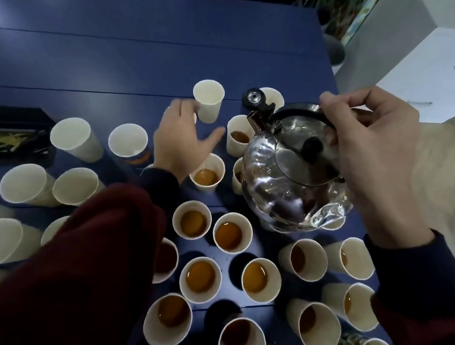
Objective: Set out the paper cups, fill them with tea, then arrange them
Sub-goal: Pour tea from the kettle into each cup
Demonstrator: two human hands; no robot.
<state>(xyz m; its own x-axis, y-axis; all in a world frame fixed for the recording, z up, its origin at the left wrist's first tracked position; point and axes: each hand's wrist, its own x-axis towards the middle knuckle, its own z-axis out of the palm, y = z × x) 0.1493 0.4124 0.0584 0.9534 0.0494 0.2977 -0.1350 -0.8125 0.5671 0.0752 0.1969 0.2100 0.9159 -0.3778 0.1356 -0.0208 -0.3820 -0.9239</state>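
Right hand (372,146), fingers clamped on the handle (298,112), holds the kettle (283,183) over tea-filled paper cups (229,236) on the blue counter (124,56), hiding several; the blurred left hand (181,145), fingers spread, is beside an empty cup (209,101), contact unclear.

Table (124,56): dark blue, plank top with long seams.

On it:
- empty paper cups (71,138), white, upright, grouped at the left
- lone empty cup (209,101), upright, far centre
- paper cups of amber tea (229,236), upright, clustered close together across the near centre and right
- black box (6,133), oblong, far left, contents blurred
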